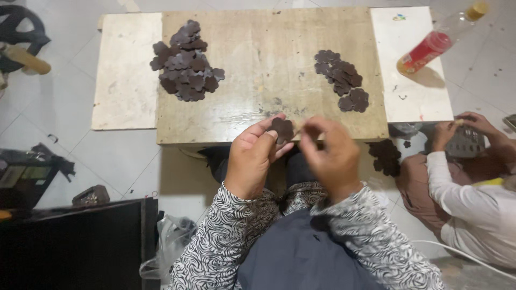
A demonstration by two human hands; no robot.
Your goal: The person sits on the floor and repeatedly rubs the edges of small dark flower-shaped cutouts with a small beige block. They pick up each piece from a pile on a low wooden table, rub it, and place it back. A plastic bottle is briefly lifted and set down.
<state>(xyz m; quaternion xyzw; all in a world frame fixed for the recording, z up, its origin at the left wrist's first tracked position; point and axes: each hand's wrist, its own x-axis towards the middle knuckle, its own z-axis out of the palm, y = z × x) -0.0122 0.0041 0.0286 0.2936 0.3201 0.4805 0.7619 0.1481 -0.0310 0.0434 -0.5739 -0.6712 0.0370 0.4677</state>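
Observation:
My left hand (251, 156) pinches a dark brown flower-shaped piece (282, 129) between thumb and fingers, just over the near edge of the low wooden board (269, 48). My right hand (329, 154) is close beside it, fingers curled toward the piece; whether it holds anything I cannot tell. A large heap of the same flower pieces (185, 64) lies at the board's left. A smaller spread of flower pieces (341, 79) lies to the right.
A plastic bottle with a red label (435, 45) lies on the white slab (414, 102) at right. Another person in a white sleeve (457, 188) works at the right, with dark pieces (386, 156) on the floor. A black box (75, 247) stands lower left.

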